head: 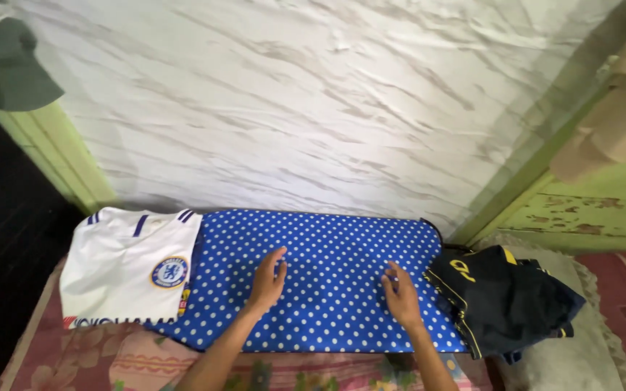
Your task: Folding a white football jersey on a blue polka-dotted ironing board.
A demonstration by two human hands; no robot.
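Your left hand [268,281] and right hand [401,297] rest open, empty, on the polka-dot ironing pad [327,261]. The white jersey [128,264] lies folded; the dark garment [505,300] is crumpled.

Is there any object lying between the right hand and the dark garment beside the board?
Nothing visible does. The right hand rests on the blue polka-dot board, and the dark garment with yellow trim lies just past the board's right edge, only bare dotted fabric between them.
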